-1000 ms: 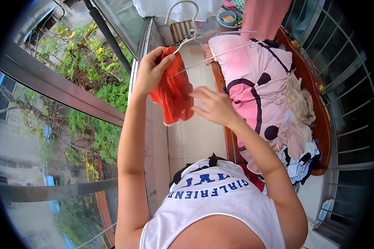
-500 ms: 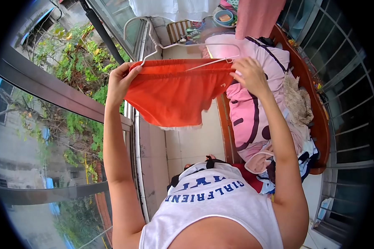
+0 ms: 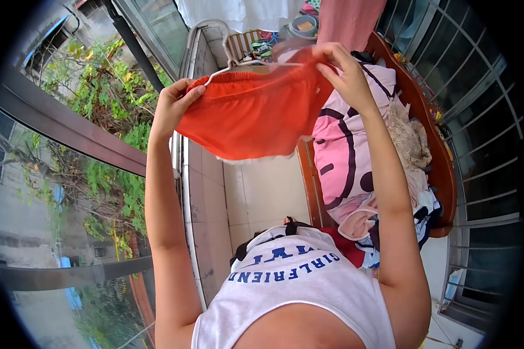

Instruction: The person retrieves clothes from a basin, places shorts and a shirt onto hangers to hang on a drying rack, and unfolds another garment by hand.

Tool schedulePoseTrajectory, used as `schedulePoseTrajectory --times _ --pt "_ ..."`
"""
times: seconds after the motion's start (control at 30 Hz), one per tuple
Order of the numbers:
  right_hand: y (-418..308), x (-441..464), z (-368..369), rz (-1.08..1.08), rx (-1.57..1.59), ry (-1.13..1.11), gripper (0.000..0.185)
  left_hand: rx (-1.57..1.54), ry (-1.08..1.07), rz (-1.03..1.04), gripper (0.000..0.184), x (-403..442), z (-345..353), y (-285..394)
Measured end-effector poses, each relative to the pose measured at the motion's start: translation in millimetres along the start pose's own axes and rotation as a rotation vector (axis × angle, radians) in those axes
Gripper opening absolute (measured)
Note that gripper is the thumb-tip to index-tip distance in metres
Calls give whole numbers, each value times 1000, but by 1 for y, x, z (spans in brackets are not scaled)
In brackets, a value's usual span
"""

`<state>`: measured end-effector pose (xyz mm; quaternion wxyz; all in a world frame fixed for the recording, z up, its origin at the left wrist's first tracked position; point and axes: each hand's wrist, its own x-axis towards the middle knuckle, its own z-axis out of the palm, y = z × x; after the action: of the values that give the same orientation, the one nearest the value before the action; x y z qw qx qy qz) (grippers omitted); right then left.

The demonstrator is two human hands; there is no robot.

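Red shorts (image 3: 250, 119) with an elastic waistband and a pale lower edge hang in front of me, between my hands. My left hand (image 3: 177, 106) is closed on the waistband's left corner together with the end of a white wire hanger (image 3: 232, 58). My right hand (image 3: 346, 75) pinches the right end of the waistband, which is raised and blurred by motion. The hanger's hook points up at the left; red cloth hides most of its right end.
To the left is an open window frame (image 3: 70, 119) with plants outside. A wooden bed or bench (image 3: 442, 157) on the right bears a pink printed quilt (image 3: 340, 168) and heaped clothes. White cloth (image 3: 239, 13) and pink cloth (image 3: 352, 23) hang ahead, near a blue basin (image 3: 304, 26).
My right hand has moved up and slightly left, lifting the right side of the shorts. The hanger's right end, visible before, is now mostly covered. My left hand keeps its hold.
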<state>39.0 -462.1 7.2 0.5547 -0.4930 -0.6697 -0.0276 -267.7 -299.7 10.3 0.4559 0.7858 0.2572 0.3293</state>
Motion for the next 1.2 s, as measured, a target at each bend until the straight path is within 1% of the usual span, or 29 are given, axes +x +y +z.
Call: schedulePoseTrajectory --times 0.03,0.1,0.13,0.17,0.2,0.23,0.27,0.3,0.37,0.43,0.5,0.57,0.63,0.7,0.77,0.83,0.9,0.97,1.03,1.07,1.1,1.17,1.2 --pt "-2 3 3 -4 1 1 22 -99 8 -33 17 0 -1 0" --pt "-6 7 6 35 -210 9 30 -136 6 -25 17 0 -4 -3" --pt "3 6 4 -28 -261 -96 31 -145 14 -19 17 0 -4 -5" --pt "8 5 4 -28 -261 -96 31 -153 23 -12 17 2 -5 -6" --pt "10 5 5 7 -329 -129 28 -153 25 -12 17 4 -6 -10" --pt "11 5 7 40 -395 -164 26 -254 83 6 17 6 -9 -15" --pt "10 6 6 38 -393 -168 26 -355 143 23 18 8 -11 -18" --pt "5 9 4 56 -333 -152 24 -289 217 55 20 10 -13 -18" --pt "2 11 3 77 -271 -139 23 -164 227 63 22 15 -23 -20" --pt "4 13 3 120 -250 -166 24 -158 235 43 23 17 -23 -13" --pt "3 14 2 138 -220 -165 23 -68 225 11 24 17 -23 -9" --pt "4 14 2 155 -189 -163 23 -66 204 6 24 16 -24 -8" --pt "4 15 1 154 -225 -127 23 -37 126 8 22 17 -26 -14" --pt "1 14 0 148 -218 -109 22 -69 143 22 22 20 -23 -18" --pt "0 13 -1 130 -197 -121 22 114 231 95 23 23 -22 -20" --pt "-4 12 -1 144 -152 -144 22 87 224 62 25 26 -19 -15" --pt "-12 9 0 223 -112 -76 23 48 258 62 26 26 -17 -11" --pt "-5 7 -3 221 -130 -57 25 97 286 98 28 25 -20 -20" --pt "-1 4 -8 225 11 -36 26 191 67 147 28 21 -19 -24" --pt "1 3 -10 282 105 -61 26 134 97 132 27 19 -17 -27" --pt "0 3 -13 283 104 -61 26 134 96 131 27 17 -16 -23" --pt "-4 4 -17 536 466 -171 27 18 123 117 25 16 -14 -16" --pt "-3 6 -19 450 384 -199 23 9 109 134 25 15 -13 -13"
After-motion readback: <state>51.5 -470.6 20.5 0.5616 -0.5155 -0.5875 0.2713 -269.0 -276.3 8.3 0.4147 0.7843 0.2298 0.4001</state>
